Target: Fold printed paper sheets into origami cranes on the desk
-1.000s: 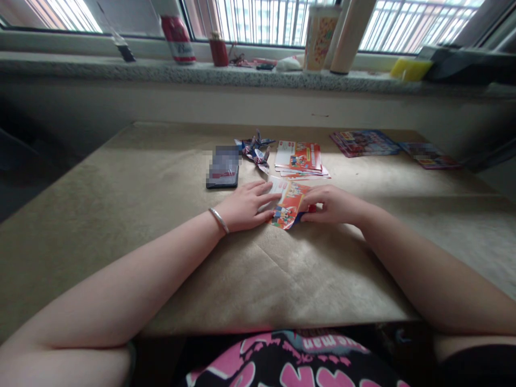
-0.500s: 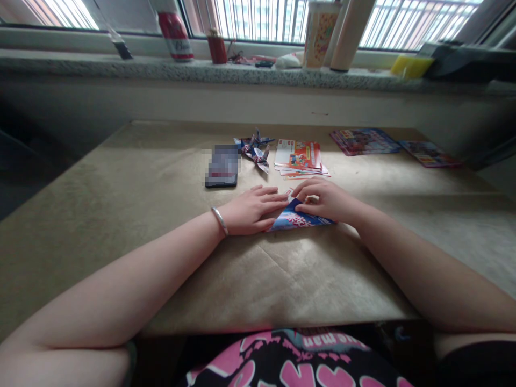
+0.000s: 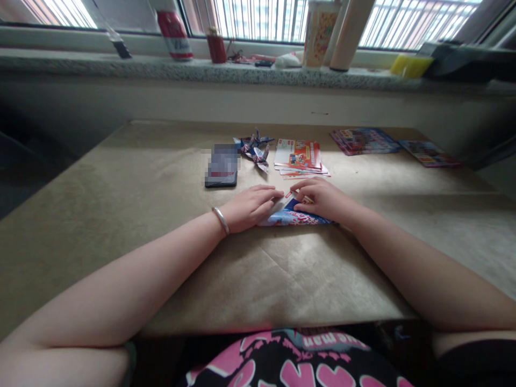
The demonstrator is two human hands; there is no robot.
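Observation:
A sheet of printed paper (image 3: 296,217), blue and white with red marks, lies folded on the table between my hands. My left hand (image 3: 255,205) rests over its left end, fingers stretched out and lying on it, a silver bangle at the wrist. My right hand (image 3: 320,198) has curled fingers closed on the paper's right side, with thumb and forefinger near its upper middle. A white part of the sheet shows between the two hands. The right end is partly hidden under my right hand.
Beyond my hands lie a phone (image 3: 222,165), folded paper cranes (image 3: 255,149) and a stack of printed cards (image 3: 300,156). More printed sheets (image 3: 365,141) lie at the back right. A red can (image 3: 174,33) and a patterned cup (image 3: 320,35) stand on the windowsill.
The paper's raised peak has dropped, leaving a lower, longer blue strip with more white showing. My left hand has shifted slightly, its fingers drawn closer together. My right hand has barely moved.

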